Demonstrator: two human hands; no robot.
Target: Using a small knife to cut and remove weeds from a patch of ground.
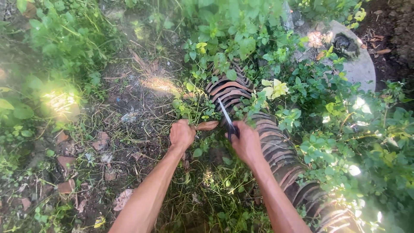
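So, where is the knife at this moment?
In the head view, near the centre, the right hand holds the knife, blade pointing up over the stacked roof tiles.

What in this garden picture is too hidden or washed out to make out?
Head view only:
- Knife handle: hidden inside the right hand.
- What the left hand grips: covered by its fingers and weeds.
- Stacked roof tiles: partly buried under leaves, row cut off by the bottom edge.
- Round concrete slab: overgrown at its near side.
- Sunlit patch: washed out by glare.
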